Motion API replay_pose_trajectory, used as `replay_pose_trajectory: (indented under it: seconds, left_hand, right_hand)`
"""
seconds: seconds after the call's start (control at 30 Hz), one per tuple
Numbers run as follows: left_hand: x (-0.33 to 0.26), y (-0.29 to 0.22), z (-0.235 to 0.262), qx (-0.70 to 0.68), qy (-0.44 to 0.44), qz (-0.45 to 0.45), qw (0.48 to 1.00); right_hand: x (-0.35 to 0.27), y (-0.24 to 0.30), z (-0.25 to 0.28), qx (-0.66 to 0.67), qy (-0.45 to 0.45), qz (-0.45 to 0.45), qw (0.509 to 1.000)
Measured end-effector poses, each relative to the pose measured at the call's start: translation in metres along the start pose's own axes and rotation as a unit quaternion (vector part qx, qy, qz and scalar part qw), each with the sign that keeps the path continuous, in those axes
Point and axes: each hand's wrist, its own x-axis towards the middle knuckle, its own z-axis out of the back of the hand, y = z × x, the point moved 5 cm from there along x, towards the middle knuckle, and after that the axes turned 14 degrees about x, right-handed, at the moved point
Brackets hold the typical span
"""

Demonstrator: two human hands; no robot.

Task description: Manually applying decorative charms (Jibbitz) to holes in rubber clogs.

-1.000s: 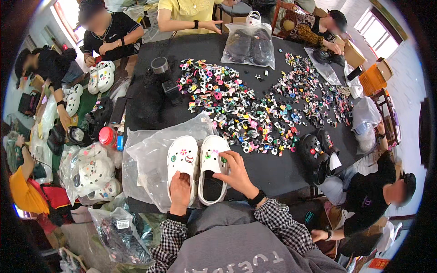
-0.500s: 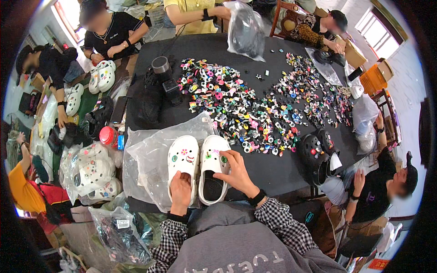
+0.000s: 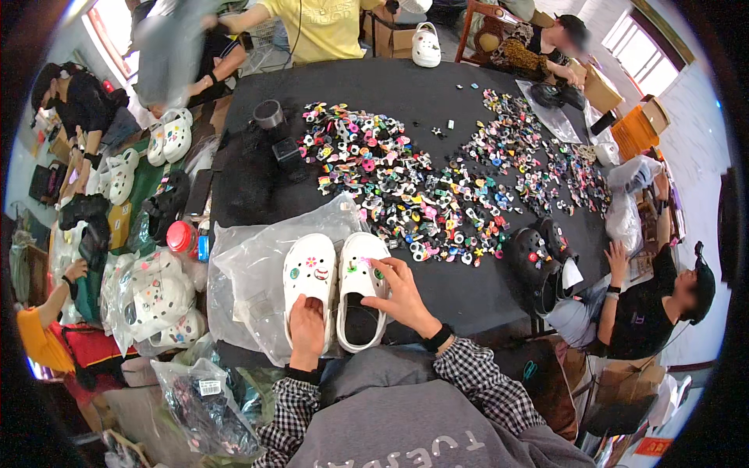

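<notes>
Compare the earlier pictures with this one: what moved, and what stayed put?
Across the black table, a person in yellow lifted the clear plastic bag off the tabletop and swung it leftward. The left hand and right hand stayed on the white foam clogs, unmoved.

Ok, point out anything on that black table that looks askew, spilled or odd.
Nothing stands out. The two white clogs lie side by side on a clear plastic bag, the left hand on one heel, the right hand on the other's upper. The colourful charms spread loosely over the black table.
</notes>
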Motion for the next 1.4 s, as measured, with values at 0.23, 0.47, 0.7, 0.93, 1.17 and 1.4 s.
replay_pose_trajectory:
  seconds: [0.23,0.47,0.7,0.93,1.17,1.4]
  left_hand:
    - [0.003,0.003,0.000,-0.005,0.026,0.001,1.000]
    - [0.005,0.001,0.017,0.021,0.005,0.000,1.000]
    - [0.006,0.003,0.022,0.040,0.006,0.003,0.999]
    - [0.003,-0.002,0.009,0.062,-0.001,0.002,0.998]
    - [0.007,0.003,0.024,0.046,-0.009,0.013,0.999]
    - [0.006,0.000,0.010,0.060,-0.009,0.012,0.998]
  right_hand:
    - [-0.003,-0.001,0.008,-0.013,-0.008,0.015,1.000]
    - [-0.006,-0.026,0.046,0.132,0.003,-0.064,0.989]
    - [-0.027,-0.067,0.098,0.058,-0.134,-0.080,0.986]
    - [-0.018,-0.084,0.146,-0.083,-0.240,-0.029,0.967]
    - [0.017,-0.096,0.127,-0.253,-0.210,-0.028,0.944]
    - [0.036,-0.086,0.097,-0.194,-0.213,0.030,0.957]
